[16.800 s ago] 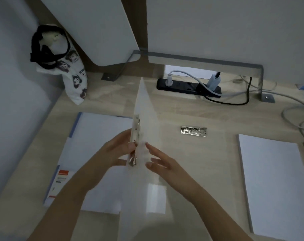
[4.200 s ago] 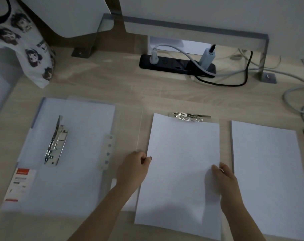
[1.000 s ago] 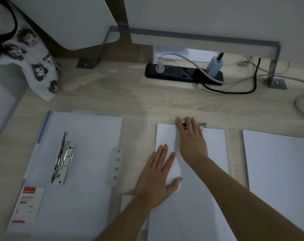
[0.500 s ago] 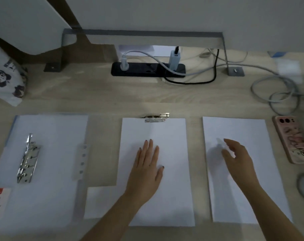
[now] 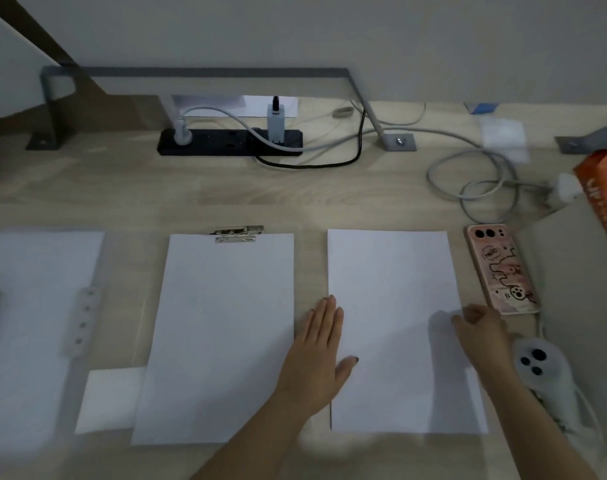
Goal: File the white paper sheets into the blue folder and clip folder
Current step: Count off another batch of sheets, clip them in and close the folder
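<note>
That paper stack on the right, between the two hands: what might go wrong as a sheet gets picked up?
The right hand pinches the paper stack at its edge, so two sheets might lift together. The left hand rests only on the stack's left edge, so the pile could skew. The phone lies close beside it and might get nudged.

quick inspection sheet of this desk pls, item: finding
surface: wooden desk, mostly covered by papers.
job's things: clipped sheet under metal clip; loose paper stack to its right; open folder at left edge.
clutter: phone, white controller, orange box.
grippers: left hand flat on the stack's left edge; right hand at its right edge.
cables: power strip, grey cable coil.
surroundings: grey metal bracket at the wall.
</note>
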